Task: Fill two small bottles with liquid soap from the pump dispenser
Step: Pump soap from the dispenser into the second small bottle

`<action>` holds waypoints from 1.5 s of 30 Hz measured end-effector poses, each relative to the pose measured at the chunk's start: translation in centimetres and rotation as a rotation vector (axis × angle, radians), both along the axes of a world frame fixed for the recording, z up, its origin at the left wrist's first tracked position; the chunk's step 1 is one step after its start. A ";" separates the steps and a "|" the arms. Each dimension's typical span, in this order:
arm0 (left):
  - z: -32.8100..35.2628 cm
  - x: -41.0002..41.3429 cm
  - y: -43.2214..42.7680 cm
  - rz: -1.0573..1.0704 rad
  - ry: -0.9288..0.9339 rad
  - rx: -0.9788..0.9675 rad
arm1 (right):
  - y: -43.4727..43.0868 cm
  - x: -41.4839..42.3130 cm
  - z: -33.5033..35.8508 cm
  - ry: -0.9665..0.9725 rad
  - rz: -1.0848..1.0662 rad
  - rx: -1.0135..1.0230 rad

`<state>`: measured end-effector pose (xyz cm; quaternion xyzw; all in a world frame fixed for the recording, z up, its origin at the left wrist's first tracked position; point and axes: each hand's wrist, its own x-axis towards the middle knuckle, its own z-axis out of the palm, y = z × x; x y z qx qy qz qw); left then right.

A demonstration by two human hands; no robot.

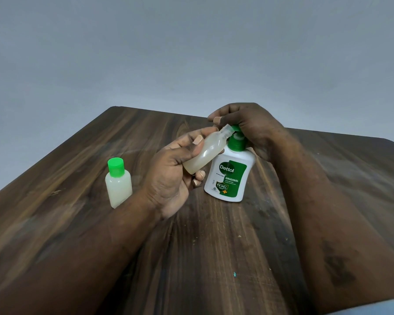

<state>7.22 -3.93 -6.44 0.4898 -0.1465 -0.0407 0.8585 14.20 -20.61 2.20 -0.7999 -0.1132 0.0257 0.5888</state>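
A white pump dispenser (230, 176) with a green label and green pump stands on the dark wooden table (214, 246). My right hand (248, 123) lies over the pump head with its fingers curled round it. My left hand (175, 169) grips a small uncapped translucent bottle (205, 153), tilted, its open neck right at the pump's spout. Pale soap shows inside this bottle. A second small bottle (118, 183) with a green cap stands upright to the left, full of pale soap and partly behind my left forearm.
The table's far edge runs just behind the dispenser, with a plain grey wall beyond. Its left edge slants away past the capped bottle. Small crumbs and a tiny teal speck (234, 273) lie on the near wood.
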 end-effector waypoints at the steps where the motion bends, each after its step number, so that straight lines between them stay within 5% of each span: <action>1: 0.0 0.0 0.0 0.004 0.007 -0.001 | 0.0 0.0 -0.2 0.010 0.004 0.008; 45: 0.1 -0.2 -0.1 -0.014 -0.003 -0.001 | -0.2 -0.3 0.2 0.009 0.008 -0.016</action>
